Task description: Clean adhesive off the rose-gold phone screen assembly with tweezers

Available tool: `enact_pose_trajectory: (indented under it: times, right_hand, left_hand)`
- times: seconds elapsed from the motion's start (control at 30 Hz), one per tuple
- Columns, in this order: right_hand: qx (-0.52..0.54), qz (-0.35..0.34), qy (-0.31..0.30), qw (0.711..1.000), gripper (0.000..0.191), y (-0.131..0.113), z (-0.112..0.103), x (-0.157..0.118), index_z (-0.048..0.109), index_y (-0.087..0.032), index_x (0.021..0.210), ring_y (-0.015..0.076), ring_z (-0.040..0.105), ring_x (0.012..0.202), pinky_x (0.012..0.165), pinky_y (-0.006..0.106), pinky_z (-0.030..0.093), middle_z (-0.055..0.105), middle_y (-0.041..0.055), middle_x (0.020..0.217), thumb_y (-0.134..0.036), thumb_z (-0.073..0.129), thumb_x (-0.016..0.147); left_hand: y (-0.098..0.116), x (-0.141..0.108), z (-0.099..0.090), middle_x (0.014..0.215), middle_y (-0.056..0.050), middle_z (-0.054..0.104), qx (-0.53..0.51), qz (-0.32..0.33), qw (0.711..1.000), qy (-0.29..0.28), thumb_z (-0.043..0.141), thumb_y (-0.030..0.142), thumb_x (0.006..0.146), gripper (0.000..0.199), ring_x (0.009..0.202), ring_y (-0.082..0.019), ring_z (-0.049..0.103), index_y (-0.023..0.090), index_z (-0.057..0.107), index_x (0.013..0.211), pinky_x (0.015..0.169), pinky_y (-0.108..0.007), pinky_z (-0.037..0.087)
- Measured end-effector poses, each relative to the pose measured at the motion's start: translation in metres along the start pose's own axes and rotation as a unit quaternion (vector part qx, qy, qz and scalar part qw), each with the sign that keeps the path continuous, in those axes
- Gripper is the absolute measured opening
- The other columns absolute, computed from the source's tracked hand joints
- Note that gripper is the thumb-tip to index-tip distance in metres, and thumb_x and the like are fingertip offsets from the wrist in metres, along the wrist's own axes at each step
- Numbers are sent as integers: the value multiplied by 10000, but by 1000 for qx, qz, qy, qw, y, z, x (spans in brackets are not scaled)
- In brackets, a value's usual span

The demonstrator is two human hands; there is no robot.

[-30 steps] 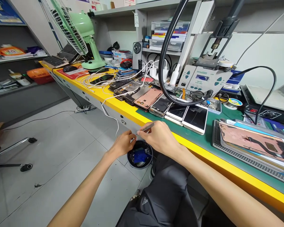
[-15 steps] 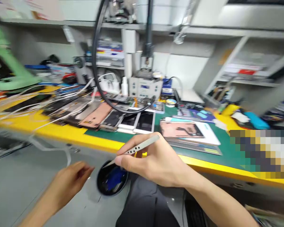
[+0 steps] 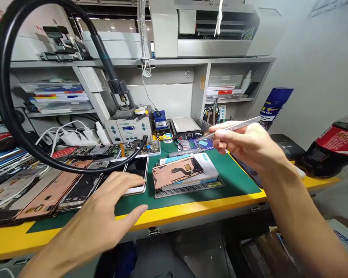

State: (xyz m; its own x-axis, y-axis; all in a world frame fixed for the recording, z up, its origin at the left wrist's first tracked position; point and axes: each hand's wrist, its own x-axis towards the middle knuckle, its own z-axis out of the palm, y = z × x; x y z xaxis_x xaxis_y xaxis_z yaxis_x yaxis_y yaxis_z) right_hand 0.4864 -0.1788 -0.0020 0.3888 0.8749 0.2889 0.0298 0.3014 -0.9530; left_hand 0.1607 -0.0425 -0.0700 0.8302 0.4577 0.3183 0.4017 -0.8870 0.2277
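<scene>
Above the right part of the bench, my right hand (image 3: 246,144) grips slim metal tweezers (image 3: 234,126), their tips pointing left. My left hand (image 3: 107,208) is over the bench's front edge, fingers stretched and thumb apart, holding nothing. Just beyond its fingertips lies a white-framed phone (image 3: 137,170). Right of that, a pink-copper phone panel (image 3: 176,172) with a dark flex cable rests on a pale box (image 3: 208,170), which sits on a perforated grey plate (image 3: 188,190). Neither hand touches the panel.
A black hose (image 3: 5,77) loops over the left side, with phone parts (image 3: 49,189) lined up beneath it. Behind stands a hot-air station (image 3: 127,129). A blue spray can (image 3: 274,106) and a cola bottle (image 3: 330,146) stand at right. The green mat (image 3: 234,183) covers the bench.
The view has swung right and up from the dark bin. My right hand still holds the tweezers, now above the bench. My left hand has risen from beside the bin and opened.
</scene>
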Motion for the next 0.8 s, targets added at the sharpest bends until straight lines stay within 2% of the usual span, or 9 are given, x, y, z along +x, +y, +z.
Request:
enact_pose_trajectory:
  times: [0.1, 0.23, 0.5, 0.63, 0.8]
  right_hand:
    - [19, 30, -38, 999, 182, 16, -13, 9, 810, -125, 854, 117, 605, 646, 534, 192, 476, 676, 51, 760, -262, 888, 762]
    - [48, 61, -67, 995, 222, 36, -19, 25, 796, -116, 830, 135, 620, 676, 550, 214, 483, 682, 70, 818, -301, 891, 751]
    - [71, 82, -95, 990, 302, 62, -15, 42, 783, -108, 903, 115, 593, 648, 525, 193, 467, 663, 51, 782, -333, 895, 737]
    - [60, 92, -91, 990, 309, 67, -18, 40, 778, -99, 913, 124, 598, 655, 526, 196, 461, 649, 57, 774, -328, 898, 743]
    - [36, 114, -78, 990, 322, 64, -12, 37, 783, -119, 920, 128, 593, 659, 533, 196, 452, 652, 60, 767, -355, 904, 739]
  left_hand:
    - [1, 38, 1, 1411, -74, 536, 5, 12, 998, -54, 640, 500, 883, 536, 1306, -289, 502, 294, 490, 1355, 1085, -434, 432]
    - [-2, 61, 7, 1403, -81, 543, 9, 10, 993, -121, 639, 521, 867, 596, 1296, -302, 503, 283, 461, 1384, 1059, -456, 447]
    - [-7, 70, 12, 1428, -76, 522, 1, 12, 991, -131, 647, 435, 860, 599, 1311, -293, 486, 270, 431, 1393, 1099, -441, 395]
    - [-9, 72, 14, 1424, -83, 516, -10, 7, 990, -140, 696, 483, 813, 692, 1289, -306, 490, 277, 419, 1414, 1071, -453, 419]
    - [-5, 77, 15, 1340, -83, 566, -29, 13, 990, -136, 685, 374, 794, 634, 1216, -293, 530, 262, 478, 1383, 1043, -446, 435]
